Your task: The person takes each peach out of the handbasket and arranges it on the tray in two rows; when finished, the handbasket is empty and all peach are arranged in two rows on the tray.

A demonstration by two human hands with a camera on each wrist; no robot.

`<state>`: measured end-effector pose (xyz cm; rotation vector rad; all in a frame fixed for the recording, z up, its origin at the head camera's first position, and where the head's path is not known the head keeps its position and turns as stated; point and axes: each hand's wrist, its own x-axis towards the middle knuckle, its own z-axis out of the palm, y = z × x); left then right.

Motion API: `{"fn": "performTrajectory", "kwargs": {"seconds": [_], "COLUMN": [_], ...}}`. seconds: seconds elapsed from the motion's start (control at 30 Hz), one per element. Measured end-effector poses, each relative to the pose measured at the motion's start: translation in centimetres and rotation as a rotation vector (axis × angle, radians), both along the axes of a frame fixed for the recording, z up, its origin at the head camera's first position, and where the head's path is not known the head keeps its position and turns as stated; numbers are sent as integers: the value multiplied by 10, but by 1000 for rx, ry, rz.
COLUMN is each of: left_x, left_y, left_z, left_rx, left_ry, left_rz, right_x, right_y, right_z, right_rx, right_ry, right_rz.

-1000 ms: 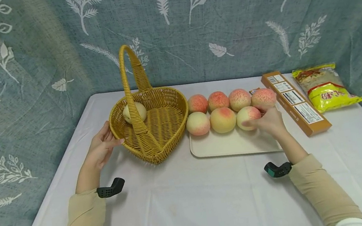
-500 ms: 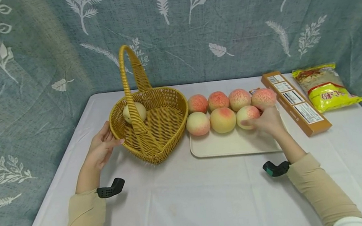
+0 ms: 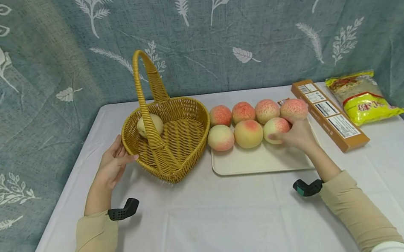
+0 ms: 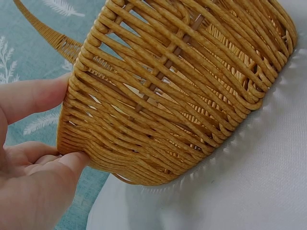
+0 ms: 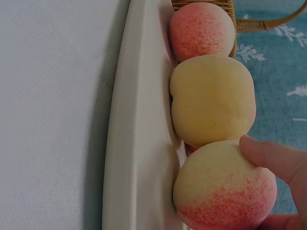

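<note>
In the head view, my left hand (image 3: 114, 162) is at the near left side of a heart-shaped wicker basket (image 3: 198, 146), thumb and fingers holding its rim. The left wrist view shows the fingertips against the woven wall (image 4: 158, 96). A pale round fruit (image 3: 158, 124) lies inside, partly behind the arched handle (image 3: 154, 139). My right hand (image 3: 300, 136) grips a pale peach with a red blush (image 3: 275, 128) at the right end of the front row, the thumb (image 5: 268, 155) on its side. A yellow peach (image 3: 249, 134) sits beside it.
Several other peaches, among them a red one (image 3: 243, 112), stand in two rows on a cream tray (image 3: 246, 167). An orange-brown box (image 3: 330, 114) and a yellow food bag (image 3: 363, 99) lie to the right. A patterned curtain (image 3: 193, 67) hangs behind the white table (image 3: 217, 235).
My right wrist has shifted slightly leftward, its thumb staying on the same peach. The left hand and the basket have not visibly moved.
</note>
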<state>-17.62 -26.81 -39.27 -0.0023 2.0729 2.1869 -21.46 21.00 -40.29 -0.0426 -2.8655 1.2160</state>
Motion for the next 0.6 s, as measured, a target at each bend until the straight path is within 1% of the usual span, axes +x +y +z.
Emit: {"fn": "performTrajectory", "kwargs": {"seconds": [0.1, 0.23, 0.37, 0.43, 0.6], "left_x": [0, 0, 0, 0, -1], "left_y": [0, -1, -1, -1, -1], "left_z": [-1, -1, -1, -1, -1], "left_rx": [10, 15, 19, 23, 34], "left_ry": [5, 7, 4, 4, 9], "left_rz": [-3, -4, -9, -14, -20], "right_x": [0, 2, 3, 4, 5], "right_y": [0, 0, 2, 3, 1], "right_z": [0, 3, 13, 19, 35], "right_rx": [-2, -5, 3, -11, -81], "right_ry": [-15, -11, -49, -62, -13], "right_rz": [0, 30, 50, 47, 54]}}
